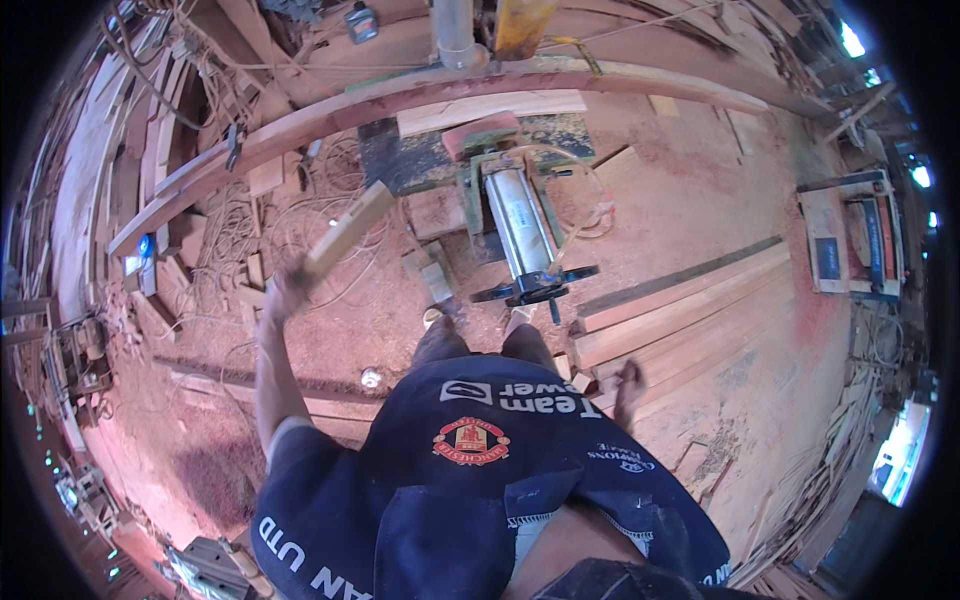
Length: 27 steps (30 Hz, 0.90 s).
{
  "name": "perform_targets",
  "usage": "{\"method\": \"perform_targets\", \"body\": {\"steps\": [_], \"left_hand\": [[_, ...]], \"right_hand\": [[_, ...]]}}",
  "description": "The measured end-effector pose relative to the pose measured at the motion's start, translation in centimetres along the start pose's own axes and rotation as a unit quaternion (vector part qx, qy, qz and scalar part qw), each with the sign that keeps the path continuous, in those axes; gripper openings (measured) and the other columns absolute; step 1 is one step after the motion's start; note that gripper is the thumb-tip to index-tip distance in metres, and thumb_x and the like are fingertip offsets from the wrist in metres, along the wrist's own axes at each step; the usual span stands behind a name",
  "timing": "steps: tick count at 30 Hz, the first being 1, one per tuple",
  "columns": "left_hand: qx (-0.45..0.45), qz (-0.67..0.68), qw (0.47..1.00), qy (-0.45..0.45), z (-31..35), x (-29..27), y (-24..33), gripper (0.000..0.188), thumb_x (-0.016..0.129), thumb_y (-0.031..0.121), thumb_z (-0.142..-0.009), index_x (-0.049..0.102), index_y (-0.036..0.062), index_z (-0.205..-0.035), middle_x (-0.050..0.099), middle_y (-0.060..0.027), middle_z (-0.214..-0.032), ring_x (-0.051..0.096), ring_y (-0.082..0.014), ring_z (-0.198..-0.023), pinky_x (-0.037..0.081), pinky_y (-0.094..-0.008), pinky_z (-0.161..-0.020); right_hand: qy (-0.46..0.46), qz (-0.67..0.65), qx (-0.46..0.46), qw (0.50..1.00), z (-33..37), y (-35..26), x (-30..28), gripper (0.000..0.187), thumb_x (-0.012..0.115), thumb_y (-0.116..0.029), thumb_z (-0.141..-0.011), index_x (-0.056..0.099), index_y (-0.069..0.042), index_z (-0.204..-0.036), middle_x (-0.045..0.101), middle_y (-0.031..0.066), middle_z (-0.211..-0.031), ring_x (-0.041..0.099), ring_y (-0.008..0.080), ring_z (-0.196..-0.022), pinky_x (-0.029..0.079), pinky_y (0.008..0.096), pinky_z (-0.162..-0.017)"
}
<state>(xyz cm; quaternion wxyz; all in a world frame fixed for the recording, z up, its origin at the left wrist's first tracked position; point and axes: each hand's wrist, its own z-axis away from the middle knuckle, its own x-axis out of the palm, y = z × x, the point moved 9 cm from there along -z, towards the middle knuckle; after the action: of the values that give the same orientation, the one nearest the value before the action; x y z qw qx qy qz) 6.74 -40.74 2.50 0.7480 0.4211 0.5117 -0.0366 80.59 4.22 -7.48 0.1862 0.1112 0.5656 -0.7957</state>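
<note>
The left hand [287, 285] has its fingers closed round the near end of a wooden block [350, 230] — held out above the floor [690, 195], toward its left edge. The right hand [628, 390] is a blur near the boards' [690, 308] left ends; I can't tell whether its fingers are open. Farther out, between both — a metal cylinder [518, 220].

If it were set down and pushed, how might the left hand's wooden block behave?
The wooden block looks stiff, jutting straight from the left hand. Its flat faces suggest it would slide rather than roll.
</note>
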Motion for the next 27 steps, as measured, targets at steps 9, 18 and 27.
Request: {"method": "perform_targets", "body": {"steps": [9,18,27], "left_hand": [[-0.097,0.440,0.889,-0.086,10.7,7.6,24.5,0.049,0.068,0.001,-0.100,0.057,-0.0021,-0.148,0.071,-0.0129,-0.129,0.071,-0.0195,-0.111,0.061,-0.0344,-0.094],[0.182,0.253,0.945,-0.102,-5.6,7.1,37.5,0.035,0.076,0.022,-0.098,0.072,0.0054,-0.129,0.076,-0.0139,-0.119,0.073,-0.0275,-0.111,0.058,-0.0401,-0.095],[0.263,-0.229,0.936,0.045,-32.1,12.2,21.4,0.055,0.069,0.021,-0.088,0.059,0.0145,-0.142,0.055,-0.0140,-0.149,0.053,-0.0379,-0.138,0.049,-0.0533,-0.110]], "right_hand": [[-0.396,-0.035,-0.381,0.835,10.0,-37.9,18.9,0.046,0.079,-0.031,-0.098,0.067,0.002,-0.129,0.073,0.0115,-0.106,0.069,0.0217,-0.098,0.055,0.0353,-0.094],[-0.276,-0.426,0.053,0.860,5.1,-34.2,21.6,0.071,0.037,-0.079,-0.104,0.056,-0.013,-0.121,0.060,0.0051,-0.100,0.064,0.0257,-0.091,0.055,0.0478,-0.086],[0.036,-0.469,0.094,0.878,4.1,-27.9,11.1,0.072,0.050,-0.085,-0.095,0.058,-0.013,-0.096,0.057,0.0020,-0.083,0.053,0.0215,-0.070,0.047,0.0384,-0.067]]}}
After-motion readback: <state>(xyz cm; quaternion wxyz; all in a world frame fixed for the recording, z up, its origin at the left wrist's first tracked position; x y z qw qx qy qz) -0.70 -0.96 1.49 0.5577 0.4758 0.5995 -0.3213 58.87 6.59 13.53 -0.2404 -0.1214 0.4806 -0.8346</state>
